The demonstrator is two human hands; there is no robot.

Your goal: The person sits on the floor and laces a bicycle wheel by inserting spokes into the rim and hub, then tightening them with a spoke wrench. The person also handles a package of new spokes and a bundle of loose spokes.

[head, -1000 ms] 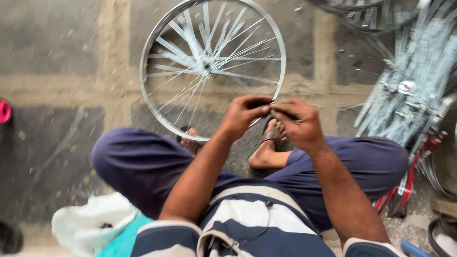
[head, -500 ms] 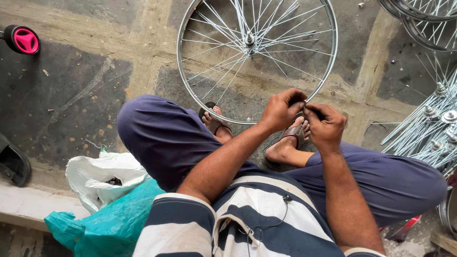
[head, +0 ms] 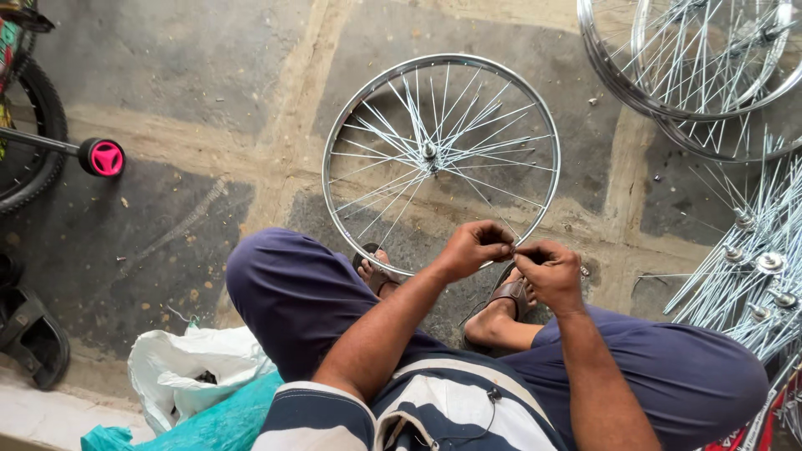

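A shiny bicycle wheel rim with loose spokes fanning from its hub leans on the stone floor in front of my knees. My left hand and my right hand meet at the rim's near edge. Both pinch a small part there, likely a spoke end or nipple; it is too small to tell. I sit with legs in dark blue trousers and feet in brown sandals under the wheel.
More spoked rims lie at the top right, and bundles of spokes with hubs at the right. A child's bicycle with a pink training wheel stands left. White and teal plastic bags and a black sandal lie lower left.
The view has swung to the right and down, so the wheel now sits near the centre. My hands have stayed together at the rim's near edge.
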